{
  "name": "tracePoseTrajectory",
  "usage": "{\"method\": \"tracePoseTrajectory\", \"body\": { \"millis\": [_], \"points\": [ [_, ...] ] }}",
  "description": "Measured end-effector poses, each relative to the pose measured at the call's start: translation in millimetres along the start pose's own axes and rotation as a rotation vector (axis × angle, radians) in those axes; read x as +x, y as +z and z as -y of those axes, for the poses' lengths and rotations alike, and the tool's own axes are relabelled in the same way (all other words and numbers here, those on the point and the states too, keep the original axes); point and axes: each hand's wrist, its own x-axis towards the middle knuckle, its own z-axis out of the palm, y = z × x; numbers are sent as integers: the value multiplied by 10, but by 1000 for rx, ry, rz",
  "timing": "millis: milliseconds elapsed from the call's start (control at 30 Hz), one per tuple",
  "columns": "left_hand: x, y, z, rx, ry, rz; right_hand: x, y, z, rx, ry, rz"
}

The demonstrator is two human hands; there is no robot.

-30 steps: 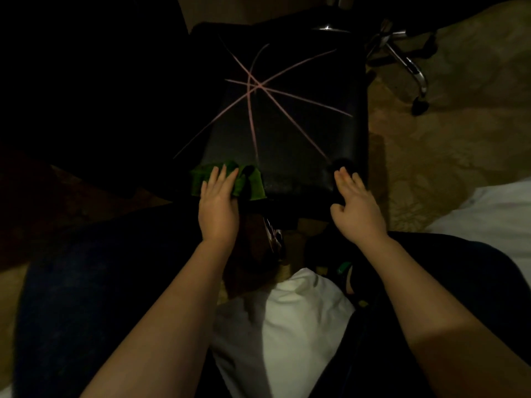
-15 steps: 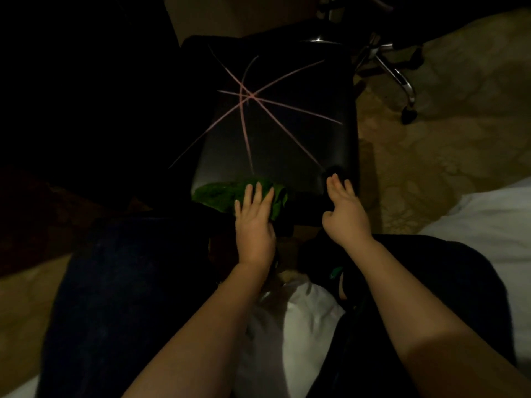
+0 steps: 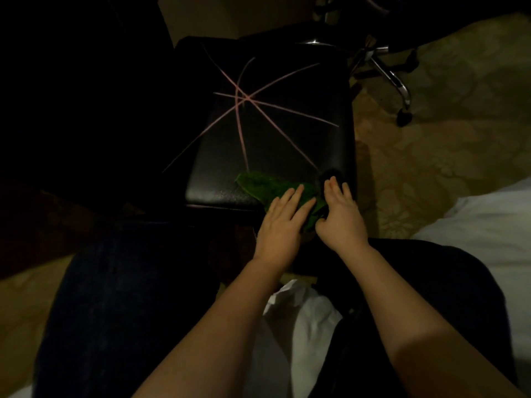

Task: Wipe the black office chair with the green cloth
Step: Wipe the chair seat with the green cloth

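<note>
The black office chair seat [image 3: 275, 145] lies in front of my knees, with thin pink lines crossing its surface like a star. The green cloth [image 3: 267, 186] is spread along the seat's near edge, towards its right corner. My left hand [image 3: 280, 222] presses flat on the cloth with the fingers stretched out over it. My right hand [image 3: 340, 214] rests on the seat's near right corner, right beside the left hand, fingers together and touching the cloth's right end.
A chrome chair base leg with a castor [image 3: 402, 116] stands on the patterned carpet [image 3: 445, 133] at the upper right. White bedding [image 3: 488, 225] lies at the right. My dark trouser legs [image 3: 129, 297] and a white garment [image 3: 298, 326] fill the foreground.
My left hand has slid the green cloth along the seat's near edge from the left corner to the right, up against my right hand. The right hand stayed at the corner.
</note>
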Motion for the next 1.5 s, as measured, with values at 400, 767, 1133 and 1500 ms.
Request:
{"method": "tracePoseTrajectory", "body": {
  "millis": [400, 767, 1133, 1500],
  "points": [
    [-237, -252, 642, 238, -166, -41, -26, -10, 58, -16, 33, 11],
    [-396, -520, 1011, 202, -385, -139, -15, 24, 70, 3, 44, -22],
    [-217, -301, 687, 47, -471, -290, 10, 32, 99, 44, 62, -18],
    [46, -11, 40, -102, -308, -194, -39, -1, 120, 73, 53, -10]
  ]
}}
